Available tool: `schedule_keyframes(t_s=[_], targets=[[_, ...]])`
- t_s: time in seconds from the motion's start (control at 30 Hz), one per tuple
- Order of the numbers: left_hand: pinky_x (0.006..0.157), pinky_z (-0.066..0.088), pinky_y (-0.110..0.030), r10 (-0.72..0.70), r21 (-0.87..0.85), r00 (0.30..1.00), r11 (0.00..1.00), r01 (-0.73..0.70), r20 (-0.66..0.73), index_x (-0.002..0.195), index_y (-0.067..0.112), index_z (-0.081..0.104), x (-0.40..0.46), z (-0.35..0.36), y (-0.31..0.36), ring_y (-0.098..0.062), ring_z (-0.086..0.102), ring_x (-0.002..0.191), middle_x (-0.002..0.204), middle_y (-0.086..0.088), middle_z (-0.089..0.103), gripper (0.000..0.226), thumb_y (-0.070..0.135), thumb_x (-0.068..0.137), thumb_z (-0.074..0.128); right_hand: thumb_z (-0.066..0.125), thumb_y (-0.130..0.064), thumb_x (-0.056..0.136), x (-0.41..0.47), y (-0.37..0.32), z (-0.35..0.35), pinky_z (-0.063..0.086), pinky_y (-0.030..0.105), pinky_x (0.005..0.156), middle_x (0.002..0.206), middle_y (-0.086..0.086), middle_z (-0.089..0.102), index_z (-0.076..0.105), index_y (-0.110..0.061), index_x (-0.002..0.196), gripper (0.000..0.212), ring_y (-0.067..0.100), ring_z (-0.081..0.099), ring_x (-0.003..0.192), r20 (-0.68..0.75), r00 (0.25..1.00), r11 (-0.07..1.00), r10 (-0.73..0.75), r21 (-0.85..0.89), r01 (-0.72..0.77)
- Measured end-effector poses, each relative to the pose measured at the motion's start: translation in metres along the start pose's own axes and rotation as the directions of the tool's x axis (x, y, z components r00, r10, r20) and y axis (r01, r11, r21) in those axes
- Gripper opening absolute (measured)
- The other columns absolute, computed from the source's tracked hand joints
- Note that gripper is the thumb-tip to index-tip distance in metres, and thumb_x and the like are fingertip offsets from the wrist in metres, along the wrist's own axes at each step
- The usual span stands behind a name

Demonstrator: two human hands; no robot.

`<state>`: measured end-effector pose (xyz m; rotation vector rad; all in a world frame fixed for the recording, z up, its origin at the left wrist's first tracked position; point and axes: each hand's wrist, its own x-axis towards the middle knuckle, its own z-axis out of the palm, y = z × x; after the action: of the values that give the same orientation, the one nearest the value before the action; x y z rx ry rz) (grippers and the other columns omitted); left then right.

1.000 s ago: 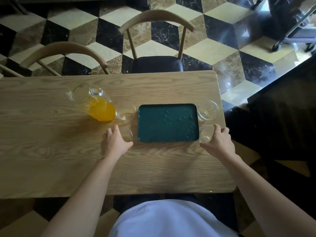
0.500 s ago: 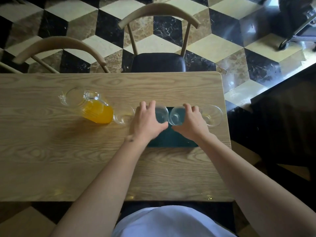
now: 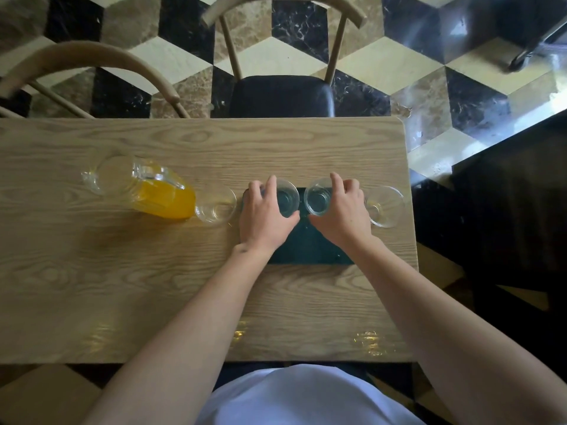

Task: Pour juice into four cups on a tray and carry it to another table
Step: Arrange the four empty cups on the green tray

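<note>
A dark green tray (image 3: 310,250) lies on the wooden table (image 3: 122,271), mostly covered by my hands. My left hand (image 3: 264,219) grips a clear glass cup (image 3: 288,199) over the tray's far left part. My right hand (image 3: 342,216) grips a second clear cup (image 3: 319,197) beside it, over the far right part. A third empty cup (image 3: 216,207) stands on the table left of the tray. A fourth one (image 3: 385,205) stands to the right of the tray. A glass pitcher (image 3: 147,188) holding orange juice stands further left.
Two wooden chairs stand beyond the table's far edge, one (image 3: 282,87) straight ahead with a dark seat, one (image 3: 92,72) at the left. The table's right edge (image 3: 411,210) is close to the fourth cup. A dark counter (image 3: 506,194) stands to the right.
Both hands took up the two near cups from beside the tray and moved them inward over its far part. The camera came closer to the table.
</note>
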<state>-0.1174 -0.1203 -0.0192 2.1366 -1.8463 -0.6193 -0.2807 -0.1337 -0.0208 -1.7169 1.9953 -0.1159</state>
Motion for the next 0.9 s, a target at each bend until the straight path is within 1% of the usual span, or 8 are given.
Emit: schedule_keyframes(t_s=[0.2,0.3,0.4,0.47,0.57,0.67,0.8,0.9], targets=[[0.088,0.043,-0.030,0.012,-0.050,0.999,0.999,-0.011,0.034,0.155,0.020,0.034,0.008,0.004,-0.003,-0.026,0.047,0.129,0.142,-0.008,0.048,0.092,0.046,0.078,0.079,0.076,-0.039,0.071,0.008,-0.003,0.002,0.037,0.032,0.075,0.136,0.009,0.039,0.022,-0.023,0.154,0.101,0.031,0.041,0.122,0.034,0.999,1.000,0.001,0.013,-0.001],[0.105,0.042,-0.038,0.015,-0.107,0.997,0.994,-0.007,0.073,0.158,0.020,0.028,0.011,0.004,-0.005,-0.028,0.039,0.142,0.157,-0.011,0.039,0.094,0.045,0.081,0.078,0.076,-0.039,0.071,0.007,-0.003,0.002,0.040,0.033,0.079,0.139,0.009,0.038,0.017,-0.026,0.156,0.104,0.032,0.040,0.125,0.055,0.998,1.000,0.006,0.029,-0.008],[0.116,0.032,-0.046,0.010,-0.122,0.992,0.993,0.005,0.123,0.160,0.030,0.019,0.008,-0.006,-0.007,-0.029,0.024,0.152,0.167,-0.012,0.025,0.101,0.065,0.079,0.069,0.080,-0.044,0.069,0.002,0.001,-0.005,0.043,0.043,0.094,0.143,0.012,0.037,0.005,-0.025,0.159,0.119,0.034,0.038,0.127,0.083,0.996,1.000,0.009,0.026,-0.011],[0.116,0.031,-0.045,0.011,-0.139,0.999,0.990,-0.004,0.049,0.159,0.028,0.023,0.002,-0.018,-0.013,-0.028,0.023,0.152,0.165,-0.011,0.028,0.094,0.068,0.083,0.060,0.081,-0.050,0.065,-0.005,0.008,-0.015,0.039,0.049,0.100,0.145,0.013,0.035,0.001,-0.026,0.158,0.126,0.034,0.034,0.129,0.070,0.997,0.999,0.032,-0.004,-0.032],[0.109,0.041,-0.039,-0.003,-0.176,0.969,0.983,-0.042,-0.248,0.145,0.010,0.047,-0.015,-0.034,-0.034,-0.028,0.043,0.134,0.143,-0.014,0.053,0.069,0.047,0.089,0.064,0.078,-0.056,0.063,-0.016,0.032,-0.030,0.032,0.057,0.102,0.150,0.011,0.033,0.013,-0.027,0.154,0.116,0.033,0.030,0.134,-0.072,0.995,0.998,0.066,-0.011,-0.067],[0.095,0.049,-0.047,-0.171,-0.269,0.875,0.962,0.049,-0.452,0.129,0.004,0.055,-0.038,-0.035,-0.062,-0.032,0.053,0.112,0.121,-0.016,0.059,0.054,0.032,0.086,0.073,0.079,-0.054,0.065,-0.021,0.061,-0.037,0.030,0.058,0.103,0.152,0.011,0.031,0.025,-0.022,0.150,0.106,0.033,0.028,0.136,-0.212,0.966,0.989,0.147,0.032,-0.143],[0.096,0.050,-0.055,-0.468,-0.425,0.814,0.850,0.310,-0.343,0.140,0.005,0.043,-0.055,-0.022,-0.078,-0.036,0.049,0.123,0.135,-0.017,0.049,0.077,0.040,0.081,0.079,0.083,-0.053,0.065,-0.021,0.087,-0.031,0.028,0.061,0.106,0.157,0.010,0.024,0.022,-0.015,0.151,0.112,0.033,0.022,0.141,-0.198,0.940,0.959,0.279,0.098,-0.264],[0.105,0.046,-0.054,-0.576,-0.486,0.773,0.772,0.409,-0.265,0.147,0.006,0.034,-0.049,-0.015,-0.077,-0.034,0.042,0.134,0.145,-0.018,0.041,0.095,0.045,0.076,0.083,0.083,-0.058,0.062,-0.024,0.097,-0.023,0.030,0.062,0.106,0.157,0.010,0.025,0.019,-0.011,0.152,0.120,0.035,0.025,0.140,-0.169,0.927,0.942,0.334,0.098,-0.321]])
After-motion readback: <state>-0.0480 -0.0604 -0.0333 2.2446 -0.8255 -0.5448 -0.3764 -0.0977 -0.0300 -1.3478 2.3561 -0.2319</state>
